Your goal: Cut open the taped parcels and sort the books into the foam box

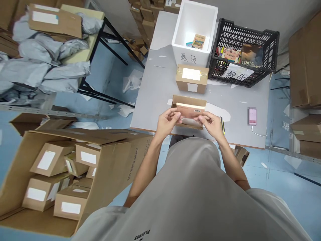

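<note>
Between my two hands is a book (189,109) with a pinkish-brown cover and a barcode, held tilted above an opened small cardboard box (173,101). The fingers of my left hand (167,121) pinch its left end. At its right end, my right hand (211,123) grips it the same way. The box stands on the grey table near the front edge, and the book hides part of its inside. A yellow-and-black utility knife (222,125) lies just right of my right hand.
A taped carton (192,77) sits behind the opened box. Farther back stand a white foam bin (178,53) and a black plastic crate (275,50), both holding books. A phone (252,116) with a cable lies right. A large carton (125,160) of parcels is at left.
</note>
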{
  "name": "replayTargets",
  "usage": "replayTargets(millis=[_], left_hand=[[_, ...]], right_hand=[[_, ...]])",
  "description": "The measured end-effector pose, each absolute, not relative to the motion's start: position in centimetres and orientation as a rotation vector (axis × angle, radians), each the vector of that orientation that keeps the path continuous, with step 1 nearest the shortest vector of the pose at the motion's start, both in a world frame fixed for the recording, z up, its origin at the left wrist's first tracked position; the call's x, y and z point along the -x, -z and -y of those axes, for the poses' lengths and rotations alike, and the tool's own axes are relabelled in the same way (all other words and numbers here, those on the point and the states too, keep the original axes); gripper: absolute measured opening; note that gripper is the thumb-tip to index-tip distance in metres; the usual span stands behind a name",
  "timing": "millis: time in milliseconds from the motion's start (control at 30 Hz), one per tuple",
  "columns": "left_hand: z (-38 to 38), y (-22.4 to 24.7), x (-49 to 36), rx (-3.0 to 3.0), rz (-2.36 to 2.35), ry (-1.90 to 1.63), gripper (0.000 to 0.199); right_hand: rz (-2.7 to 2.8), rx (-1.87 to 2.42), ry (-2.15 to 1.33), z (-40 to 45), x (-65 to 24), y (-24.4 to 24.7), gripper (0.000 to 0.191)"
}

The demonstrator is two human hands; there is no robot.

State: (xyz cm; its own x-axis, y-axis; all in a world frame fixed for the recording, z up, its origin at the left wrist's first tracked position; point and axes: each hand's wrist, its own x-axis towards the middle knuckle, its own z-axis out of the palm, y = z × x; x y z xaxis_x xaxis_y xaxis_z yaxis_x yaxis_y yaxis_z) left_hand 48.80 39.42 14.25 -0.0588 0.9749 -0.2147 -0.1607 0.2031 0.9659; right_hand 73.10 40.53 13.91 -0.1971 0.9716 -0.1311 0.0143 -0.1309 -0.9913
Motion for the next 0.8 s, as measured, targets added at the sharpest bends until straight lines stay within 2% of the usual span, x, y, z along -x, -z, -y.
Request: replayTargets(millis=[300, 433, 567, 667, 800], left_hand=[[-39.3, -14.7, -49.1, -0.980, -1.316, -1.247, 0.064], [-39.4, -16.1, -50.0, -1.158, -1.291, -1.273, 0.051], [-39.5, -16.9, -53.1, -1.437, -1.223, -1.106, 0.037], [-39.7, -16.2, -56.0, -1.521, -1.305, -1.033, 0.045], [-39.9, -14.3, -57.9, -1.378, -1.349, -1.081, 0.068]], right_hand=[[1.151, 1.225, -1.588, -40.8, -72.6, -13.4, 0.080], [1.071, 1.232, -1.711, -41.0, -72.4, -11.4, 0.079], [1.036, 1.167, -1.788, -41.5, -70.4, -8.3, 0.071], [0.954, 1.156, -1.704, -42.3, -68.7, -6.7, 0.066], [0.775, 1.170, -1.780, -42.8, -69.0, -6.9, 0.064]])
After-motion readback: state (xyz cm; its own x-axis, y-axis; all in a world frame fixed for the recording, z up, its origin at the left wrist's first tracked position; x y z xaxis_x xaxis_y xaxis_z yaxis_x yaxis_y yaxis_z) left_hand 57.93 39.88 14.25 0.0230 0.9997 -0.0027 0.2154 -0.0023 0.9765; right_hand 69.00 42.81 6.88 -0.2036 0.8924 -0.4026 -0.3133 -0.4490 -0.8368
